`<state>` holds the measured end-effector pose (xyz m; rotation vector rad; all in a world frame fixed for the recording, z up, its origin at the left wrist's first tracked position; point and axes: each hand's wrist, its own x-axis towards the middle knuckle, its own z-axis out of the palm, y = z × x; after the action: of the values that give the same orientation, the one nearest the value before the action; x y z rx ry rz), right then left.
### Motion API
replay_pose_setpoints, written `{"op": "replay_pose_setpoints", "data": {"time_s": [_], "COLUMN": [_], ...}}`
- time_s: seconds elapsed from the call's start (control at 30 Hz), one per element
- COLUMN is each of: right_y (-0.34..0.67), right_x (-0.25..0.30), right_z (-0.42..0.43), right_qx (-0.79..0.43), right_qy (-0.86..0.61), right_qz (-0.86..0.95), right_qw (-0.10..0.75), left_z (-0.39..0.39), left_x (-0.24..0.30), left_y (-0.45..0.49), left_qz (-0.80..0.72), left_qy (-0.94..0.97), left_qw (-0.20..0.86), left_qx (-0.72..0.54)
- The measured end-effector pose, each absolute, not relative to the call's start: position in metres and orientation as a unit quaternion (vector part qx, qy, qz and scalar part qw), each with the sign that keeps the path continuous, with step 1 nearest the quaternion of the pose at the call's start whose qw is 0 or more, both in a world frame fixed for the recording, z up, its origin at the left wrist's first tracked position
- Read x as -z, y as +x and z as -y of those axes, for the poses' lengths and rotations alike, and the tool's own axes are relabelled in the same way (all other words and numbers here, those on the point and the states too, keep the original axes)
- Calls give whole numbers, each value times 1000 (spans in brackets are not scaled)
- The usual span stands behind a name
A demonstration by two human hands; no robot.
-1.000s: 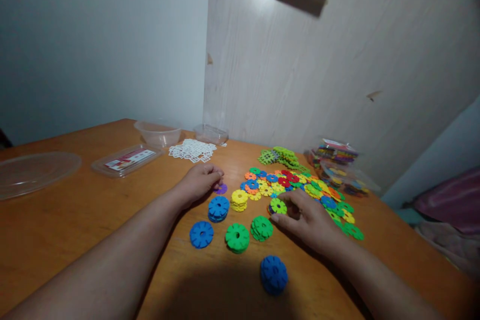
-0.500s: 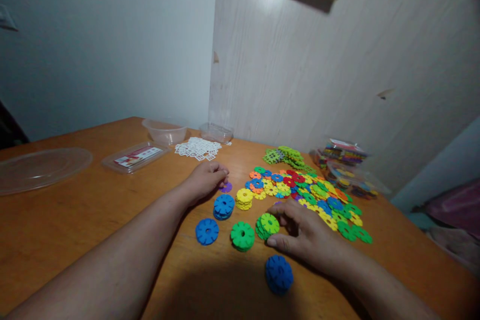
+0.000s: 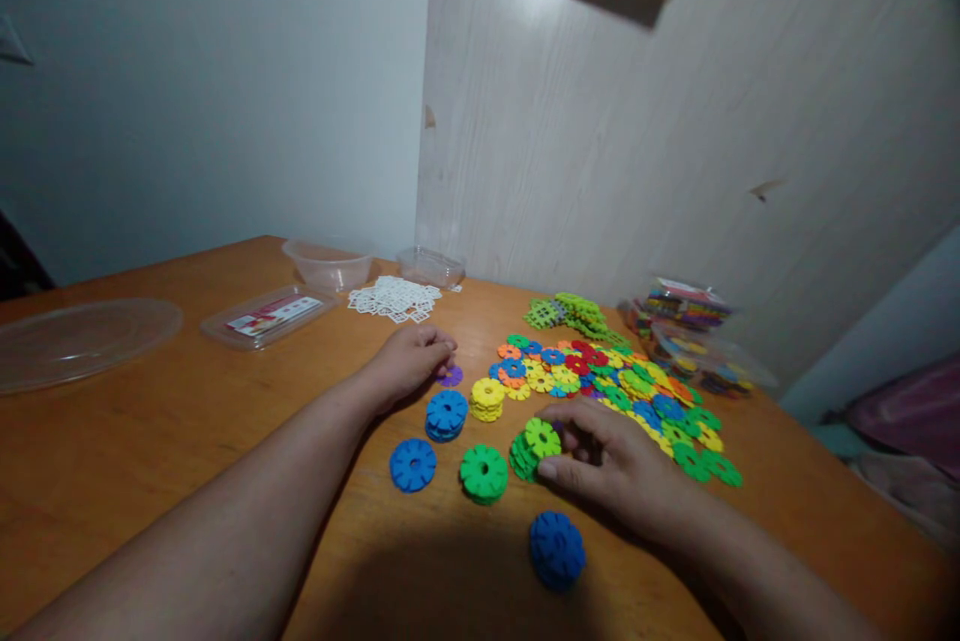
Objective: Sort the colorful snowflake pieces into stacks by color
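A lime-green notched disc is pinched at its edge between the thumb and fingers of my right hand. It sits tilted and shifted to the right on a stack of green discs. My left hand rests on the table with its fingers curled, beside a purple disc; whatever may be inside those fingers is hidden. Between the hands stand a yellow stack, a blue stack and a green stack. A blue disc lies nearer to me, and a darker blue stack is closest.
Beyond my right hand spreads a pile of mixed-colour discs, with joined lime-green pieces behind it. White square pieces, a clear bowl and clear lids lie at back left. Clear containers stand at the right edge.
My right hand has shifted the top lime-green disc slightly up and right, so it now tilts off the stack. The left hand has stayed in place.
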<state>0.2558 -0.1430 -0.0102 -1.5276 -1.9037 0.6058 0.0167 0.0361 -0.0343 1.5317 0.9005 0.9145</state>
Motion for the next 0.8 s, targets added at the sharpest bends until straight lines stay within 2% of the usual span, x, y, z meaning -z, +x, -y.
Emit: {"op": "replay_pose_setpoints", "data": {"time_s": [0.17,0.5,0.7,0.8], "right_y": [274,284,278,285], "right_x": [9,15,21,17], "right_z": [140,130,127,126], "right_qx": [-209,-121,-120,-135], "right_qy": [-635,-673,-682,-682], "right_qz": [648,688,680,665], "right_qw": [365,244,241,274], "left_z": [-36,-40,-44,-44], "left_x": [34,37,40,38], "left_y": [17,15,12,12], "left_qz": [-372,-377,-384,-377], "left_qy": [640,659,677,681], "left_qw": [549,531,509,509], "left_qx": [-388,-377,-369,-368]}}
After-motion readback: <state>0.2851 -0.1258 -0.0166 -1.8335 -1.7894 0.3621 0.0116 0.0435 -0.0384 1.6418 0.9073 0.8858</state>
